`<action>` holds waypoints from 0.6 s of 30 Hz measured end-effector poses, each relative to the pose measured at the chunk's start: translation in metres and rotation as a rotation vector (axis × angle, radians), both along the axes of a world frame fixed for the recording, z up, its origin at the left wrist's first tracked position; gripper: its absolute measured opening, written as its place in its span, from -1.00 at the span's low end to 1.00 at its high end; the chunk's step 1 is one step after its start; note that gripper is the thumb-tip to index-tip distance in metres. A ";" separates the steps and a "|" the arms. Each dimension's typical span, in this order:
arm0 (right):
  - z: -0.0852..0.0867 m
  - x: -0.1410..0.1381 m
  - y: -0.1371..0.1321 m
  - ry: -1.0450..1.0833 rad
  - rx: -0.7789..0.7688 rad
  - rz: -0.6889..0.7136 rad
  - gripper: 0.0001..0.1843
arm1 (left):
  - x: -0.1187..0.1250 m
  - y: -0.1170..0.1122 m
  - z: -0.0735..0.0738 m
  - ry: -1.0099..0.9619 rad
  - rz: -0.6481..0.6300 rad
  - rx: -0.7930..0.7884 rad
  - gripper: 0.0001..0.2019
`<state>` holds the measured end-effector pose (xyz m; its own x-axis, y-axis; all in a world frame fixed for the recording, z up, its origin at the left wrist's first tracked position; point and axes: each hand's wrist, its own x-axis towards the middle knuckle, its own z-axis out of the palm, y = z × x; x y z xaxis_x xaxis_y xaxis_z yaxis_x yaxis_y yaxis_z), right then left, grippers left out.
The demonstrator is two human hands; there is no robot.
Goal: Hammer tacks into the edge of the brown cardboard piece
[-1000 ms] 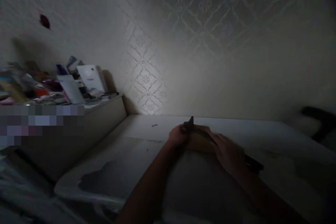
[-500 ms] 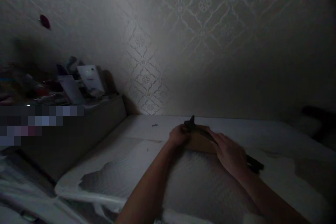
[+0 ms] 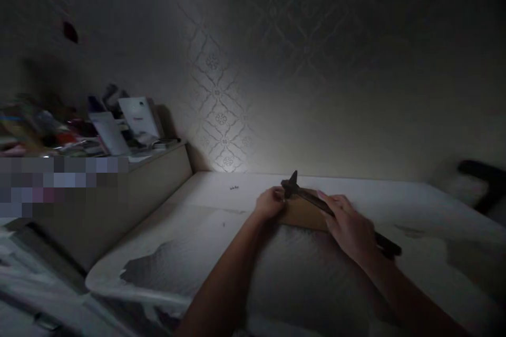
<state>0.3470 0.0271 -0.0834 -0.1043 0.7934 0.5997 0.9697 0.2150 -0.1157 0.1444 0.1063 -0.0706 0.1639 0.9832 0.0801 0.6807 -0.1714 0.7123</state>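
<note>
My right hand (image 3: 351,226) is wrapped around the dark handle of a hammer (image 3: 314,199). Its head is at the left end of a flat brown board (image 3: 304,214), which lies on the white table. Beside the hammer head, my left hand (image 3: 270,203) is at the board's left edge with its fingers closed in a pinch. Whatever is between those fingertips is too small and dark to make out. Whether the hammer head touches anything, I cannot tell.
A small row of dark bits (image 3: 234,187) lies on the white table (image 3: 205,189), left of my hands. The cabinet (image 3: 138,189) at left carries clutter and a white box (image 3: 139,117). At the far right is a black object (image 3: 484,174). A patterned wall rises behind the table.
The hammer head has risen slightly and shifted a little to the right with my right hand. My left hand stays at the board's edge. The lower wall and table look brighter.
</note>
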 end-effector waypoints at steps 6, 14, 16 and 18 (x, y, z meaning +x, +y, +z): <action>0.003 0.020 0.007 0.151 -0.033 -0.143 -0.52 | -0.003 -0.001 0.002 -0.015 -0.034 0.016 -0.54; 0.009 0.045 0.005 0.303 -0.297 -0.513 -0.46 | -0.004 -0.001 0.008 -0.027 0.201 0.038 -0.68; 0.009 0.051 0.006 0.297 -0.315 -0.530 -0.44 | -0.005 -0.003 0.010 0.056 0.320 0.062 -0.70; 0.007 0.056 0.008 0.291 -0.344 -0.540 -0.45 | -0.009 -0.005 0.011 0.138 0.401 0.106 -0.69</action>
